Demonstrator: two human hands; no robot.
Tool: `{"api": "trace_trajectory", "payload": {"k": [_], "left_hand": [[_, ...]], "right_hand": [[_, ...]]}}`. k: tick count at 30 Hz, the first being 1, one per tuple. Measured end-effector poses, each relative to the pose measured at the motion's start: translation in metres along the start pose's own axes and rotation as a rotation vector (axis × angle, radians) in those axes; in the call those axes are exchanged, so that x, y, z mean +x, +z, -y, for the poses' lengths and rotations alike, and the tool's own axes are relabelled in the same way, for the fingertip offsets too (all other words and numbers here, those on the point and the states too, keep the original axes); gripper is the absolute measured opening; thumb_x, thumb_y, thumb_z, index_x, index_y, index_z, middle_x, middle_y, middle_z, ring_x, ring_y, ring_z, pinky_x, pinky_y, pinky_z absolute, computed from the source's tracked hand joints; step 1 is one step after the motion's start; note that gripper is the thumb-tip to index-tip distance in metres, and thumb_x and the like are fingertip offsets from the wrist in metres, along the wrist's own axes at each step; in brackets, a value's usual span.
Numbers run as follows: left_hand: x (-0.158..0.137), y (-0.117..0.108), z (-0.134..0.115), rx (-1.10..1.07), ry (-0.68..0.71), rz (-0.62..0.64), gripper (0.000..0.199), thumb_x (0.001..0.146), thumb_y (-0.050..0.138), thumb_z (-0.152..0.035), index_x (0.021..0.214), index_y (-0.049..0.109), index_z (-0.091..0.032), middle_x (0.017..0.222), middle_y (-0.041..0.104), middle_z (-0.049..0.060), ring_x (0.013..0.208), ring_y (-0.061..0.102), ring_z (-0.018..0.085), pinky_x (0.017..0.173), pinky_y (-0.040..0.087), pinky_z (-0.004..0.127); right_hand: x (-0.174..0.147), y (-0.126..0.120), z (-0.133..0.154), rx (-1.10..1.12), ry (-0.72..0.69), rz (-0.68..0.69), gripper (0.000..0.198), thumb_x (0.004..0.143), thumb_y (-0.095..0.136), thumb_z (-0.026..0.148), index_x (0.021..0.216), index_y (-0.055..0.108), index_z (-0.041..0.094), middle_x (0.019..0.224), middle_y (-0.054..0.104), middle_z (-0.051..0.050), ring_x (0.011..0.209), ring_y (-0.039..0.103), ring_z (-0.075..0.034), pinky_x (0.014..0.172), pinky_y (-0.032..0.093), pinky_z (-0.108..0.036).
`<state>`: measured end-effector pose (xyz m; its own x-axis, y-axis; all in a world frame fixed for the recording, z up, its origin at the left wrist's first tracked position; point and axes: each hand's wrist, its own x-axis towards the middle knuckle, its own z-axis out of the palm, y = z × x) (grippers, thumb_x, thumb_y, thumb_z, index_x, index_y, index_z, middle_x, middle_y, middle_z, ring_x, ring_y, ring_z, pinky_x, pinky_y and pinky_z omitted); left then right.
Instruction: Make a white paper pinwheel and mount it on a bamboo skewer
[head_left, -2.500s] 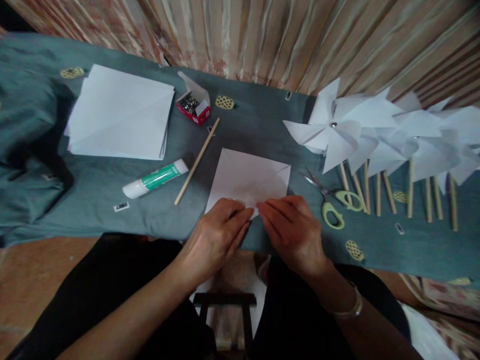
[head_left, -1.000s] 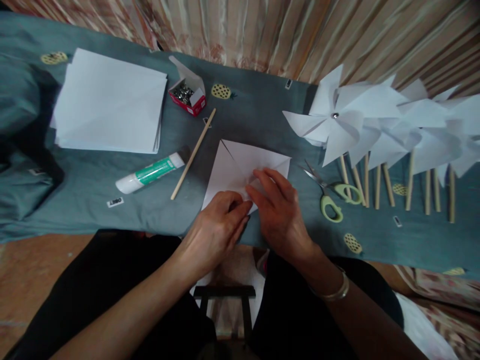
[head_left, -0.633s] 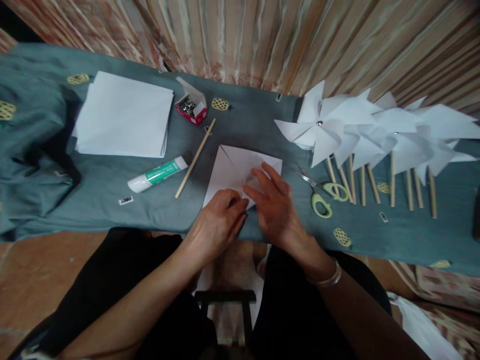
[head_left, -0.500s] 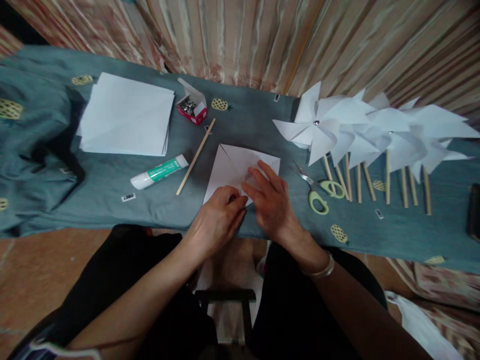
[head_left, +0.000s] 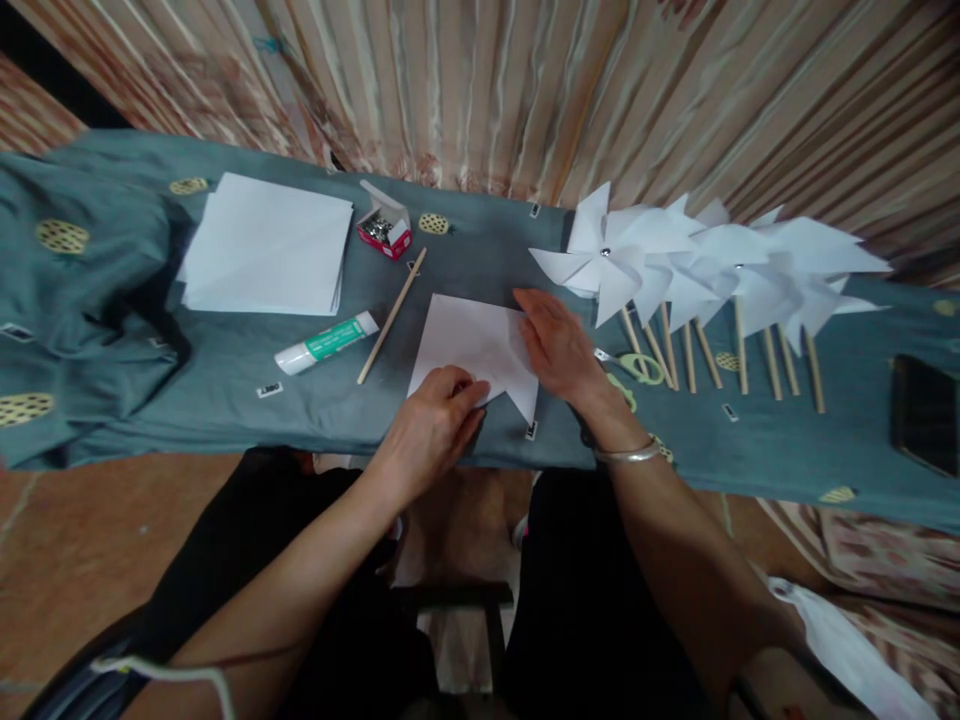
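A white sheet of paper (head_left: 469, 340) with a notch in its near edge lies on the cloth in front of me. My left hand (head_left: 439, 425) is closed, thumb and fingers pinching the paper's near edge. At the sheet's right side, my right hand (head_left: 559, 345) is open, its fingers stretched out and touching the paper's far right corner, which they partly hide. Green-handled scissors (head_left: 637, 368) lie just right of this hand, partly covered by it. A wooden stick (head_left: 391, 315) rests to the left of the sheet.
A glue stick (head_left: 326, 343) lies left of the wooden stick. Behind it are a stack of white paper (head_left: 266, 245) and an open red box of small metal pieces (head_left: 385, 228). Several paper pinwheels (head_left: 611, 255) on sticks overlap at the right. A dark phone (head_left: 926, 412) lies farther right.
My right hand has moved right and away from the paper's middle to its right side. A notch now shows in the near edge. My left hand still pinches the paper.
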<state>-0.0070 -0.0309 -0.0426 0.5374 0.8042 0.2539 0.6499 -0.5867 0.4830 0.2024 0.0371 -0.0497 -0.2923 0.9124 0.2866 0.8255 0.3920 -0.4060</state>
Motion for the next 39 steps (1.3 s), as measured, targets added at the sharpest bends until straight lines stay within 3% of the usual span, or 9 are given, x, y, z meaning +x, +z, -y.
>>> {"api": "trace_trajectory", "payload": {"k": [6, 12, 19, 26, 31, 39], "left_hand": [[-0.002, -0.008, 0.009, 0.008, 0.053, -0.031, 0.029, 0.093, 0.050, -0.013, 0.118, 0.063, -0.014, 0.106, 0.064, 0.012, 0.095, 0.062, 0.023, 0.083, 0.057, 0.039], [-0.008, -0.023, 0.029, 0.104, 0.018, -0.114, 0.028, 0.093, 0.049, -0.013, 0.113, 0.069, -0.019, 0.111, 0.068, 0.011, 0.097, 0.061, 0.024, 0.085, 0.055, 0.042], [-0.014, -0.025, 0.031, 0.083, 0.028, -0.134, 0.027, 0.091, 0.052, -0.012, 0.110, 0.069, -0.018, 0.117, 0.067, 0.011, 0.103, 0.060, 0.024, 0.090, 0.053, 0.044], [-0.018, -0.019, 0.019, 0.044, 0.051, -0.191, 0.024, 0.092, 0.054, -0.014, 0.111, 0.067, -0.020, 0.123, 0.065, 0.011, 0.111, 0.056, 0.026, 0.091, 0.052, 0.047], [-0.018, -0.012, 0.011, 0.021, 0.085, -0.145, 0.025, 0.093, 0.053, -0.014, 0.114, 0.066, -0.018, 0.122, 0.067, 0.012, 0.111, 0.055, 0.027, 0.090, 0.051, 0.047], [-0.014, -0.018, 0.009, -0.025, 0.073, -0.164, 0.025, 0.093, 0.057, -0.022, 0.116, 0.065, -0.018, 0.122, 0.067, 0.012, 0.112, 0.053, 0.027, 0.094, 0.049, 0.047]], "right_hand": [[0.001, -0.003, 0.000, 0.005, -0.026, -0.039, 0.037, 0.097, 0.041, 0.026, 0.125, 0.063, 0.014, 0.123, 0.069, -0.013, 0.115, 0.062, -0.028, 0.101, 0.049, -0.050], [-0.032, -0.027, 0.005, 0.196, 0.077, 0.014, 0.027, 0.095, 0.052, 0.028, 0.113, 0.070, 0.022, 0.108, 0.075, -0.006, 0.098, 0.071, -0.023, 0.088, 0.057, -0.040], [-0.066, -0.036, 0.021, 0.204, 0.115, 0.026, 0.027, 0.093, 0.053, 0.025, 0.111, 0.072, 0.018, 0.109, 0.076, -0.009, 0.100, 0.072, -0.024, 0.089, 0.057, -0.040], [-0.068, -0.037, 0.022, 0.115, 0.077, -0.010, 0.026, 0.094, 0.052, 0.026, 0.111, 0.071, 0.021, 0.111, 0.074, -0.009, 0.103, 0.070, -0.025, 0.094, 0.055, -0.046], [-0.067, -0.033, 0.023, 0.049, -0.002, -0.067, 0.027, 0.094, 0.052, 0.026, 0.113, 0.070, 0.019, 0.122, 0.068, -0.012, 0.112, 0.063, -0.029, 0.099, 0.051, -0.051], [-0.068, -0.030, 0.049, 0.126, -0.156, 0.098, 0.040, 0.088, 0.066, 0.030, 0.125, 0.061, 0.018, 0.130, 0.063, -0.014, 0.121, 0.057, -0.030, 0.101, 0.051, -0.051]]}}
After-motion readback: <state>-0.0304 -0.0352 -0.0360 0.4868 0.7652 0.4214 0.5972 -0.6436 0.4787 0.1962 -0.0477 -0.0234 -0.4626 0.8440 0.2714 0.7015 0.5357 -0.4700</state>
